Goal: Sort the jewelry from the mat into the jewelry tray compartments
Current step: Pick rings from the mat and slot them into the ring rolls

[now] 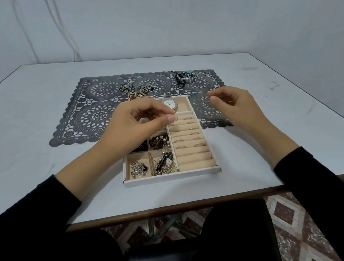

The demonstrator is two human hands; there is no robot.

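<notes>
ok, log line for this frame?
left hand: pinches ring over ring rolls | right hand: empty | mat: bracelets, chains

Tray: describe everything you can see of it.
The tray is a shallow white rectangular box, lined beige. It lies flat, near half on the table, far half over the mat. Left side: small square compartments with tangled chains and beads. Right side: padded rolls with rings tucked between; the far compartment holds a watch. The left hand, pinching a ring, hovers over the far left part, hiding it.
</notes>
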